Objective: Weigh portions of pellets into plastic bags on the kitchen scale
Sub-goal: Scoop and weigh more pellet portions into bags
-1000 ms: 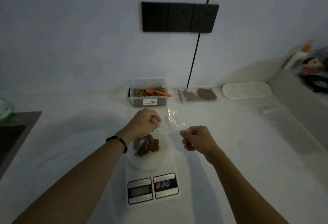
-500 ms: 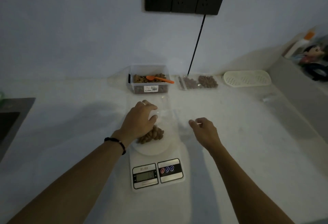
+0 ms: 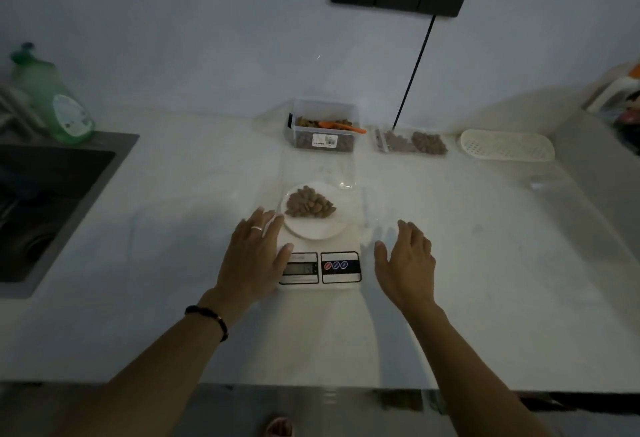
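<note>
A pile of brown pellets (image 3: 310, 207) sits inside one clear bag (image 3: 317, 177) on the round plate of the white scale (image 3: 320, 256), in the middle of the tabletop (image 3: 173, 298). The scale has one small screen and three round buttons; the numbers are too dim to read.

The left hand (image 3: 256, 253) lies flat at 8 o'clock from the pellets, touching the scale's left edge. Its grip is wide, fingers spread, holding nothing. The right hand (image 3: 407, 265) is at 4 o'clock, just right of the scale, grip also wide and empty. The pellets are between the two hands, a bit farther away.

At 12 o'clock is one clear box (image 3: 323, 130) of pellets with an orange scoop (image 3: 341, 126) and a white label too small to read. At 1 o'clock lies one filled bag (image 3: 412, 142), then one white tray (image 3: 507, 145). One green bottle (image 3: 52, 100) stands at 10 o'clock by the sink (image 3: 52, 173).
</note>
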The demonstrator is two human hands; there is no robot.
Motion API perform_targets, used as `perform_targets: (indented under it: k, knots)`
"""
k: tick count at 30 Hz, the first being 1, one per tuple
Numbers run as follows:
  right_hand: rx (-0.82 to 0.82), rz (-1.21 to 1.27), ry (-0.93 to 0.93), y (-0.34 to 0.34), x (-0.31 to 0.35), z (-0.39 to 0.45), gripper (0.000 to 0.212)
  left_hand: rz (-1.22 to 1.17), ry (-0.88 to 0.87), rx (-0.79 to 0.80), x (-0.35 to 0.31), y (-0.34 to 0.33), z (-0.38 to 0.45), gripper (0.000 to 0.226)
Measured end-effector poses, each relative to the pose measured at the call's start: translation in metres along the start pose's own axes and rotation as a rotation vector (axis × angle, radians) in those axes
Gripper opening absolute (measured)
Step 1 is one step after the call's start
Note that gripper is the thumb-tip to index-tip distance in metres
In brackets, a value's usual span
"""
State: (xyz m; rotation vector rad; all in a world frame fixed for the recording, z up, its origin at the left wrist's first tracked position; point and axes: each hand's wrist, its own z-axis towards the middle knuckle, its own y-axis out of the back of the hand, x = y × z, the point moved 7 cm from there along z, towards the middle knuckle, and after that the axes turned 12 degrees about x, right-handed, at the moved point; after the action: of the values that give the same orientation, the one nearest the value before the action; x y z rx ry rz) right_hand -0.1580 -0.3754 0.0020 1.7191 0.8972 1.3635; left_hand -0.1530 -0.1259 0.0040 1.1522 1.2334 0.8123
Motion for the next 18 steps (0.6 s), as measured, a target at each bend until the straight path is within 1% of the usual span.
perform_targets:
  k: [8,18]
  knots:
    - [0.008,-0.194,0.160,-0.009,0.024,-0.029,0.054,0.074,-0.018,0.001,-0.003,-0.007,-0.028,0.063]
    - [0.019,-0.223,0.191,-0.010,0.030,-0.035,0.051,0.053,-0.048,0.003,-0.006,-0.013,-0.033,0.066]
